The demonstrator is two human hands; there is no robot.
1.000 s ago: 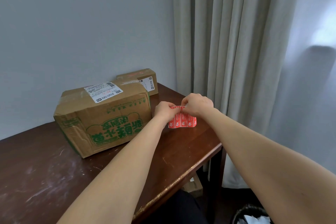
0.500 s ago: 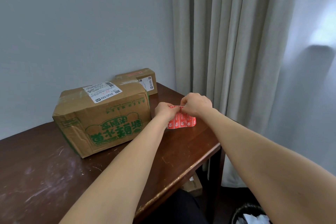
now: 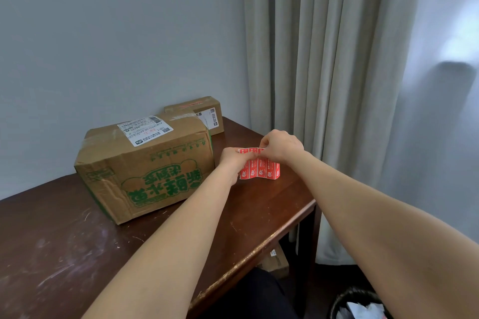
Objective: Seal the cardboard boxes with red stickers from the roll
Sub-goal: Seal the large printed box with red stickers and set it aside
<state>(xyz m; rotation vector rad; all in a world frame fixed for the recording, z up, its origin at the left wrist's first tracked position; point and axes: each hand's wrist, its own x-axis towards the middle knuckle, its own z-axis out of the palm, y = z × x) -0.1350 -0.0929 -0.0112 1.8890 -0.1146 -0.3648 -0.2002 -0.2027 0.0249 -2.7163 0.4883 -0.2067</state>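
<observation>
A strip of red stickers [image 3: 261, 169] hangs upright just above the dark wooden table [image 3: 259, 215], near its right end. My left hand [image 3: 232, 160] holds the strip's upper left part. My right hand [image 3: 281, 149] pinches its top edge with curled fingers. A large cardboard box [image 3: 145, 166] with green print and a white shipping label lies to the left of my hands. A smaller cardboard box [image 3: 204, 111] stands behind it against the wall, with a red mark on its top.
Grey curtains [image 3: 324, 59] hang right behind the table's right end. A dark wastebasket [image 3: 357, 303] with paper in it stands on the floor at the lower right. Another carton [image 3: 277, 259] sits under the table. The table's front edge is worn.
Both hands stay on the sticker strip at the same spot; the fingers of my right hand shift slightly along its top edge.
</observation>
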